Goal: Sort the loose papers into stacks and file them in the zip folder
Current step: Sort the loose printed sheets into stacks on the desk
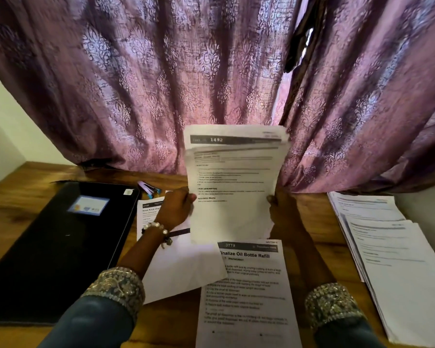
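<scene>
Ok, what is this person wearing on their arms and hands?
Both arms have blue-grey sleeves ending in wide cuffs embroidered in gold and silver. The left wrist carries a bracelet of pale pearl-like beads with a small dangling charm. The right wrist looks bare. No rings or gloves can be seen.

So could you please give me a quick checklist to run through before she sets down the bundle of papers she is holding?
1. Left hand grips the upright bundle of white printed sheets at its left edge: ok.
2. Right hand grips its right edge: ok.
3. Bundle edges squared: not ok, the top edges are staggered.
4. Landing stack ready: ok, a fanned stack of printed papers lies at the right on the wooden table.
5. Loose sheets all gathered: not ok, the "Oil Bottle Refill" sheet and other white sheets lie below the bundle.
6. Flat black zip folder open for filing: cannot tell.
</scene>
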